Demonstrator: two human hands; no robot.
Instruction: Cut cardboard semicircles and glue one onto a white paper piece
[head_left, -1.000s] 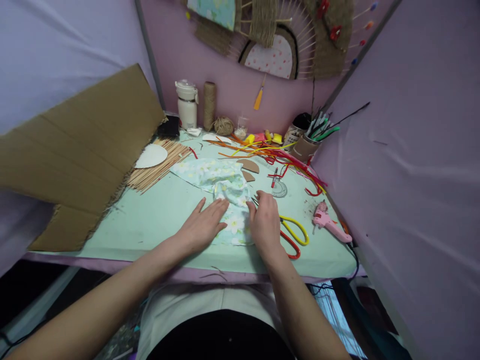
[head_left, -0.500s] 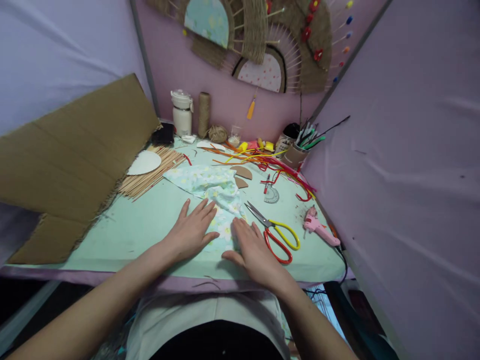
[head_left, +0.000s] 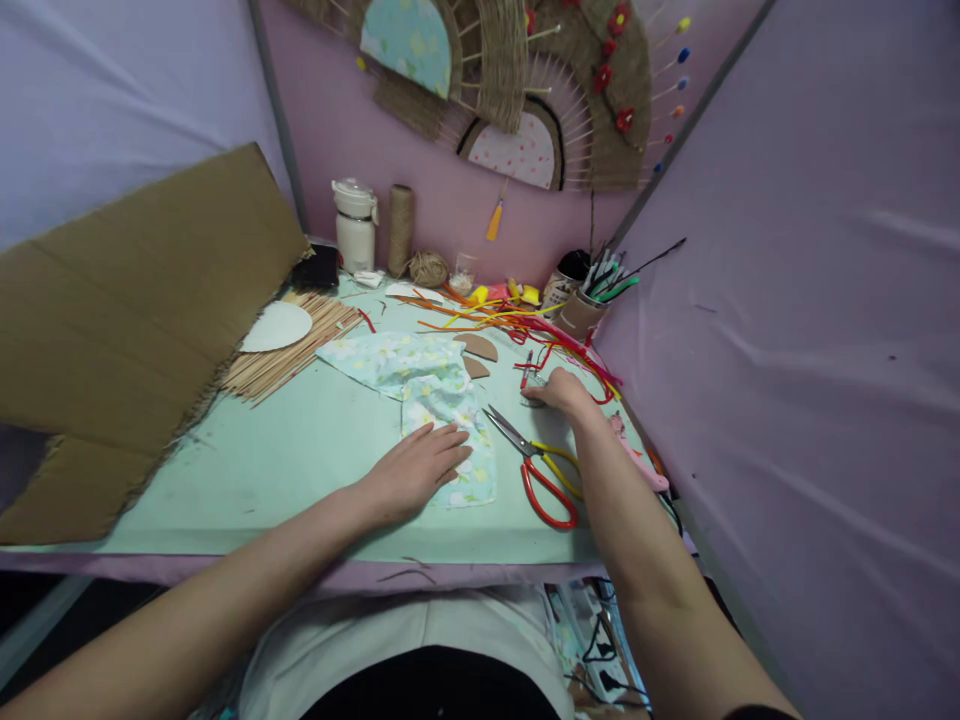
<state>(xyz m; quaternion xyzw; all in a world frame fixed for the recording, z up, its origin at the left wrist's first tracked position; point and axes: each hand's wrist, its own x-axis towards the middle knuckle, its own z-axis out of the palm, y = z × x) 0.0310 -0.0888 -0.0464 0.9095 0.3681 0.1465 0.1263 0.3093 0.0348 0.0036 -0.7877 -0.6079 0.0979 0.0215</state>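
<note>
With fingers of the left hand extended, resting on floral fabric spread beneath and beyond; with those of the nearer right hand, hold unclear, at the close end of a pen pointing lengthwise away.

Matt cloth, metal scissor blades, rough-edged cardboard, apparently wooden sticks

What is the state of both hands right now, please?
Left hand: open, flat on the cloth.
Right hand: at the protractor; whether it grips anything cannot be told.
</note>
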